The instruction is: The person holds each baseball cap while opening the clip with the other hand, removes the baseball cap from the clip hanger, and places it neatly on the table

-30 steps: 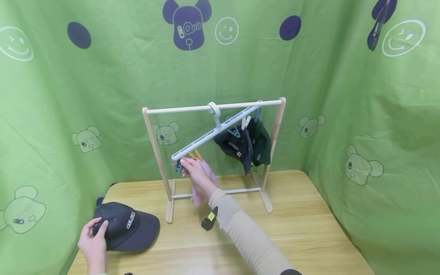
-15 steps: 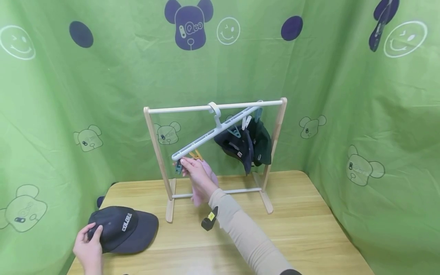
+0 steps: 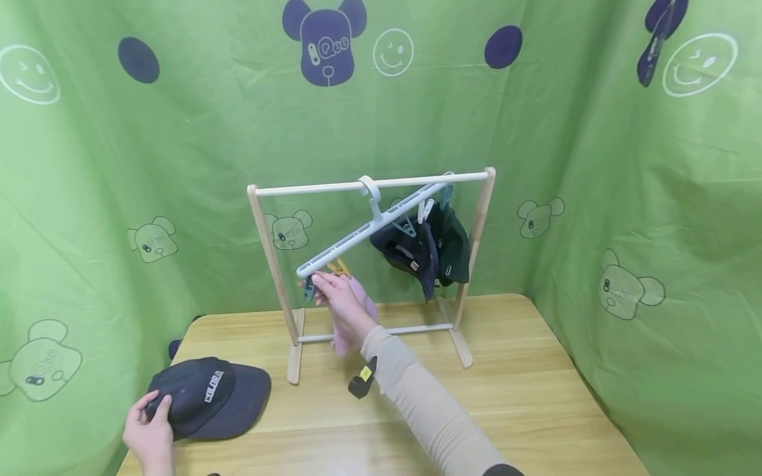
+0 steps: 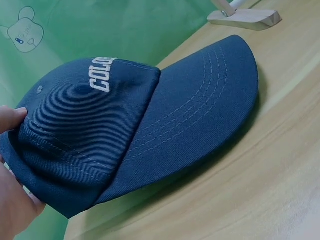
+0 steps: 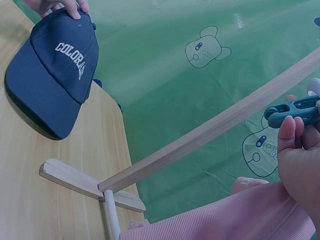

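Note:
My left hand point(image 3: 149, 430) pinches the back of a navy baseball cap point(image 3: 193, 400) with white lettering, at the table's left side. In the left wrist view the cap's brim point(image 4: 200, 100) points away from the hand, over the table. My right hand point(image 3: 342, 301) grips a teal clothespin point(image 5: 300, 110) at the low left end of a pale blue hanger point(image 3: 351, 243). That hanger tilts down to the left. Behind the right wrist hangs a pink ribbed cloth item point(image 5: 225, 215), below a yellow clothespin point(image 3: 339, 267); its full shape is hidden.
A wooden rack point(image 3: 270, 244) carries the hanger on its white top bar point(image 3: 309, 190). A dark navy cap point(image 3: 411, 254) and a dark green cap point(image 3: 454, 248) hang at the right end, by white and teal clothespins. Green curtains point(image 3: 440, 119) surround the wooden table point(image 3: 506, 396).
My left hand and the navy cap have shifted a little left and down. The right hand stays at the hanger's left end with the teal clothespin.

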{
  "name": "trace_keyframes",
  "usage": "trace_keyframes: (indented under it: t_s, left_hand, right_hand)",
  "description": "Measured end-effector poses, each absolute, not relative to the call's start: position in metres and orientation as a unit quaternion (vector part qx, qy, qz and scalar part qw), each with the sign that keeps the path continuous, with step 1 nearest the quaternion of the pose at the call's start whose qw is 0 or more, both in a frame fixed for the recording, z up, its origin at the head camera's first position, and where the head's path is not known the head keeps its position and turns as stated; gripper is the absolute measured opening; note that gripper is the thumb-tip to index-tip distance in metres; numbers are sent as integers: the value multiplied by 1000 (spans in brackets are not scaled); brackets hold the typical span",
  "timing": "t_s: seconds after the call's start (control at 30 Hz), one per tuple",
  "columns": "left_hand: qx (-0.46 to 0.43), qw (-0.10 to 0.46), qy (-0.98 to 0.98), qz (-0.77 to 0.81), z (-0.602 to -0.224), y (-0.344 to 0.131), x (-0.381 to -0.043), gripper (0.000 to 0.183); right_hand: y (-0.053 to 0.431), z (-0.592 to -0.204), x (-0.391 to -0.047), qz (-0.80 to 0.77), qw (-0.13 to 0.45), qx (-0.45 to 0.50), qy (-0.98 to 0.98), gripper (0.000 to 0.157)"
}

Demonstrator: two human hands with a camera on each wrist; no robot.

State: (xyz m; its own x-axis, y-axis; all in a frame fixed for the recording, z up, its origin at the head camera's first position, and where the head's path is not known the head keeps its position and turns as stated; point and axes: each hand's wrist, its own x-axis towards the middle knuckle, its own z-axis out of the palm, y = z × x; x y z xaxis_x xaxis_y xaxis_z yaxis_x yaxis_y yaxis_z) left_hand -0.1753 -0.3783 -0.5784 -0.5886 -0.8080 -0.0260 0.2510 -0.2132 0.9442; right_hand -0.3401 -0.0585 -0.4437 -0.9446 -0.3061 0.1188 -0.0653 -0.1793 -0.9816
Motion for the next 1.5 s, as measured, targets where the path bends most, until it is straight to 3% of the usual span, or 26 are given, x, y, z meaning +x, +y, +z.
trace_keyframes:
  t_s: [0.23, 0.93, 1.23, 1.4, 1.5]
  left_hand:
    - [288, 377, -508, -719, -587, -381, -175, 25]
    - [346, 319, -530, -706, -592, -381, -167, 23]
    - [387, 241, -649, -609, -599, -384, -173, 42]
    - [385, 235, -666, -594, -606, -387, -177, 66]
    - [391, 236, -668, -588, -610, -389, -178, 69]
  right_hand:
    - [-59, -445, -342, -757, 84, -155, 629, 33]
    - [-58, -445, -341, -757, 83, -145, 631, 34]
    - [-57, -446, -341, -760, 81, -150, 627, 34]
    - [-57, -446, -341, -764, 82, -148, 623, 34]
    - [-58, -446, -342, -762, 83, -152, 624, 34]
